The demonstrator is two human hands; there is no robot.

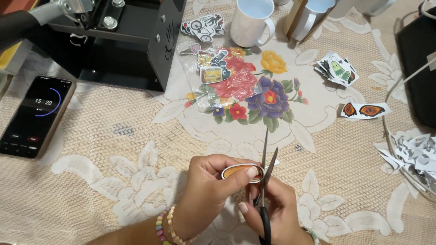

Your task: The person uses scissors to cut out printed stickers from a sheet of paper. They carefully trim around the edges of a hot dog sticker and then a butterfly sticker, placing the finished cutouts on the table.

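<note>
Head view, looking down on a lace tablecloth with a printed flower centre. Left hand pinching a small oval orange sticker with a white border between thumb and fingers — closed firmly on it, just above the table's near edge. Right hand wrapped round the black-handled steel scissors, blades parted a little, tips pointing away, edge touching the sticker's right side. Best judged: turning the sticker rather than the blades, short snips, close along the white border. Further off — cut stickers, paper scraps, a white mug, a phone showing a timer.
</note>
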